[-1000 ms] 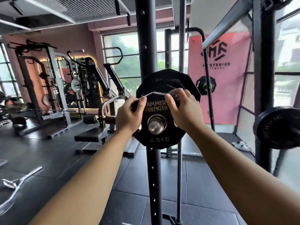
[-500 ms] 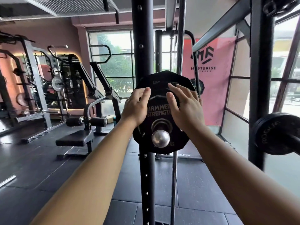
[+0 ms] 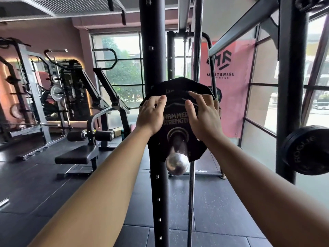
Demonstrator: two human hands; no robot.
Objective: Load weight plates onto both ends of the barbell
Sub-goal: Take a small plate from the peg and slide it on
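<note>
A black "Hammer Strength" weight plate (image 3: 175, 120) sits on the chrome barbell sleeve (image 3: 178, 145), whose rounded end (image 3: 177, 164) sticks out toward me. Behind it on the same sleeve is a larger black plate (image 3: 179, 84). My left hand (image 3: 151, 115) curls over the front plate's upper left edge. My right hand (image 3: 204, 116) lies spread across the plate's upper right face, fingertips reaching its right rim. Both arms are stretched forward.
A black rack upright (image 3: 153, 50) stands just behind the plates, with a chrome guide rod (image 3: 191, 193) to its right. A black "Rogue" plate (image 3: 306, 150) hangs on another bar at the right. A padded bench (image 3: 78, 155) and other machines stand to the left on the rubber floor.
The front plate has slid farther along the sleeve away from me, so more bare chrome shows. My hands went from gripping its top edge to pressing on its face.
</note>
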